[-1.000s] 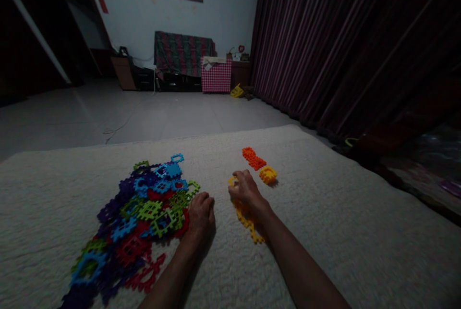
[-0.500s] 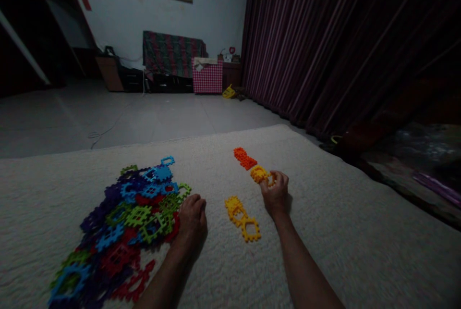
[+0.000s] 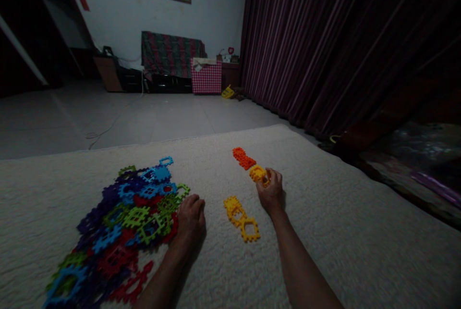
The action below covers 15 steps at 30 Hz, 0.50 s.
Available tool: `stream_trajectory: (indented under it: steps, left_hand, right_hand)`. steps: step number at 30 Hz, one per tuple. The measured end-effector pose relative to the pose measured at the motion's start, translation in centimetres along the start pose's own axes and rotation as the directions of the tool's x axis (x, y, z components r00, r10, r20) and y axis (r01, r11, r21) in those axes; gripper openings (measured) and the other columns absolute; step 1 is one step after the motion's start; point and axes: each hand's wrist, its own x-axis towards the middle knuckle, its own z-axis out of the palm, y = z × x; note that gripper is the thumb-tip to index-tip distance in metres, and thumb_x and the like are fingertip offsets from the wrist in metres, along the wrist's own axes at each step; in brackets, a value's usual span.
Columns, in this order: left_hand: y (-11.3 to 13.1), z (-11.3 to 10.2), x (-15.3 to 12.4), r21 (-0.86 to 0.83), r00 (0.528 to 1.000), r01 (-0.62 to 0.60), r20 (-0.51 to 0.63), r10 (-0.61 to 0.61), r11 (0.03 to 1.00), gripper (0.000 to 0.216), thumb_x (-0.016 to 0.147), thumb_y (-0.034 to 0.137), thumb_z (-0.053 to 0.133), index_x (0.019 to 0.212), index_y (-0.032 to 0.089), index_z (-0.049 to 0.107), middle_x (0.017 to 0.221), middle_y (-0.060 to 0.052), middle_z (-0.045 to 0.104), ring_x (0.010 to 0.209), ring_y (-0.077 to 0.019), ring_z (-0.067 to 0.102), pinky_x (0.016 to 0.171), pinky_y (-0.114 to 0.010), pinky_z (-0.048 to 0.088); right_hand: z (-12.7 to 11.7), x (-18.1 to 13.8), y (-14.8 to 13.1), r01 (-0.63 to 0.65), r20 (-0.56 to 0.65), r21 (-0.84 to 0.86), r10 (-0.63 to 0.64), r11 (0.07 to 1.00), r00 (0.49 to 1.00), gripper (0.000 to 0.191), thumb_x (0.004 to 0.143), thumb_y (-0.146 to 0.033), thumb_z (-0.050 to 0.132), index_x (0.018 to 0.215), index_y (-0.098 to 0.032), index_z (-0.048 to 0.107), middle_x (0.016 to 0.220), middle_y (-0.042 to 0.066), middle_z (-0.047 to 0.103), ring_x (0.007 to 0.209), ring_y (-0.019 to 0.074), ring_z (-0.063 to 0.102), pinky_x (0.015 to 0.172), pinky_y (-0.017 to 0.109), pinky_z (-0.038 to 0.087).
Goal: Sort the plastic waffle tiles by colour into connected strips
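Observation:
My right hand (image 3: 272,194) pinches a yellow notched, open-centred building piece (image 3: 266,180) between thumb and fingers. It lies against another yellow piece (image 3: 257,172), just below a short row of orange pieces (image 3: 244,158). Nearer to me, several yellow pieces (image 3: 236,213) overlap in a slanting line on the pale blanket. My left hand (image 3: 192,215) rests with curled fingers at the right edge of a mixed pile of notched pieces (image 3: 137,216) in blue, green, red and purple. I see nothing in it, though its palm is hidden.
The pale quilted blanket (image 3: 324,232) spreads under everything, its far edge meeting a tiled floor (image 3: 173,114). A thin cable (image 3: 104,131) trails over the tiles. Dark purple curtains (image 3: 288,44) hang at right. Against the far wall stands a low cabinet (image 3: 167,83) beside a red checked cover (image 3: 206,78).
My right hand has shifted slightly left with the yellow piece, closer to the other yellow piece. The left hand stays by the pile. The whole view has moved a little.

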Motion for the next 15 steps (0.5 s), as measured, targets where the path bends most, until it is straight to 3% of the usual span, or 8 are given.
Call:
stream_trajectory:
  steps: [15]
  left_hand:
    - [0.09,-0.02,0.05,-0.003,1.0,0.021,0.002,-0.021,1.0,0.023,0.084,0.018,0.048,0.084,0.02,0.071,0.098,-0.011,0.069,0.093,-0.0254,0.062,0.084,-0.041,0.052]
  right_hand:
    - [-0.17,-0.03,-0.32,0.041,0.03,-0.062,-0.039,0.997,0.999,0.052,0.078,-0.033,0.056,0.128,-0.019,0.05,0.128,0.014,0.051,0.114,0.0263,0.054,0.096,0.041,0.048]
